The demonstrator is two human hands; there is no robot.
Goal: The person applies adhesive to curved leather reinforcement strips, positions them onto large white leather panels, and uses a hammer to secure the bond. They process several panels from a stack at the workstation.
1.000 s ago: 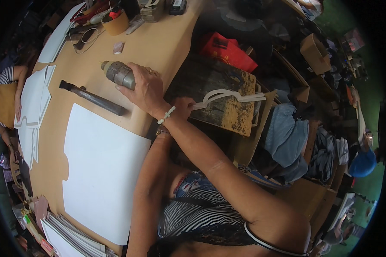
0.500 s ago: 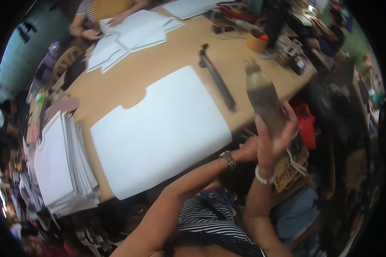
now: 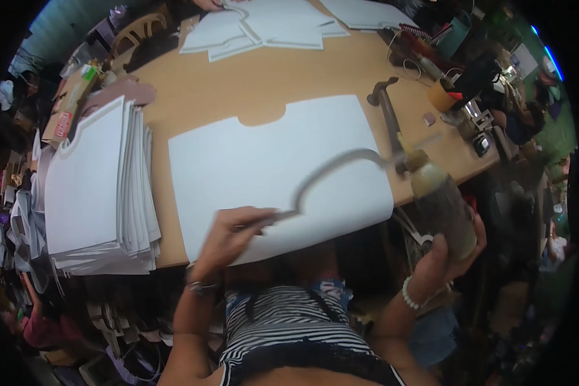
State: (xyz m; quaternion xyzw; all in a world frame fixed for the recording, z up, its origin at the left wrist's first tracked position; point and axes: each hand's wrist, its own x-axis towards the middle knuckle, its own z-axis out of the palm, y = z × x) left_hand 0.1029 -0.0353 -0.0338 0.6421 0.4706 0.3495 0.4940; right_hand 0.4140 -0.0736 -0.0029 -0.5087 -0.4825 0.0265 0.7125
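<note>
My left hand (image 3: 235, 235) pinches one end of a thin, curved grey-brown strip (image 3: 321, 168), blurred by motion. The strip arches above a white sheet (image 3: 270, 174) with a rounded notch in its far edge. My right hand (image 3: 441, 260) is wrapped round a squeeze bottle (image 3: 445, 209) with a narrow nozzle and darkish contents. The bottle tilts beyond the sheet's right edge, its nozzle pointing up and left. A dark hammer-like tool (image 3: 388, 116) lies on the table right of the sheet, its lower end partly hidden behind the strip and bottle.
On the tan table (image 3: 206, 87), a stack of notched white sheets (image 3: 90, 193) stands at the left, before a cardboard box (image 3: 67, 109). More white pieces (image 3: 283, 26) lie at the far side, near another person's hand (image 3: 207, 5). An orange container (image 3: 441, 95) stands at the right.
My left hand has moved from beside my right hand to the left and now holds the curved strip. My right hand still holds the bottle, now lower and further right. The view has shifted.
</note>
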